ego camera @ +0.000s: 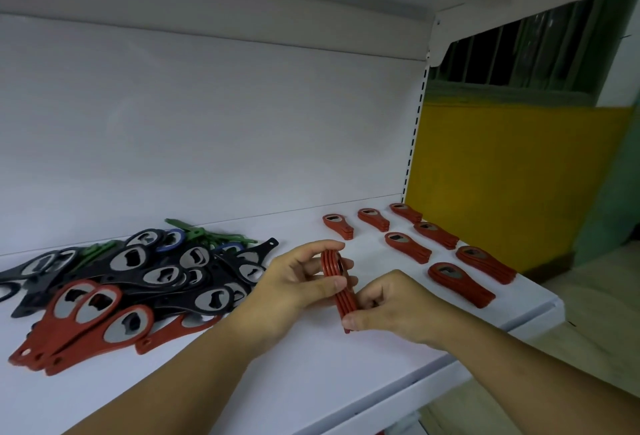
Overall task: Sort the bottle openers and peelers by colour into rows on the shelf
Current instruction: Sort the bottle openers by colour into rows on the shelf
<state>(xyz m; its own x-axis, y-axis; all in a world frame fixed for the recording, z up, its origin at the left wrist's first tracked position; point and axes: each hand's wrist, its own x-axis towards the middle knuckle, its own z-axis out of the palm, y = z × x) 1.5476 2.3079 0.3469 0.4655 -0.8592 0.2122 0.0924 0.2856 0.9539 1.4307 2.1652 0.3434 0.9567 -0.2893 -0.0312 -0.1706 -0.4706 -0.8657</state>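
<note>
Red stack (pixel 343 304) of bottle openers is up on edge between your two hands, above the shelf (pixel 311 382) about mid-length, nearer the front edge. Left hand (pixel 298 285) pinches the head end: fingers over the top, thumb on the near face. Right hand (pixel 394 310) pinches the handle end between thumb and fingers.

My read: light, stiff plastic with metal inserts and smooth faces, so the pieces will likely slide on each other and fan out if you hold one end only. Press on both flat faces, grip near the middle, and square the edges before you set it down.

Placed red stacks (pixel 408 247) sit in rows at the shelf's right end. The free slot looks to be in front of the lone leftmost stack. Mixed pile (pixel 156 275) of black, blue and red openers plus green peelers (pixel 207 235) lies at the left end.
</note>
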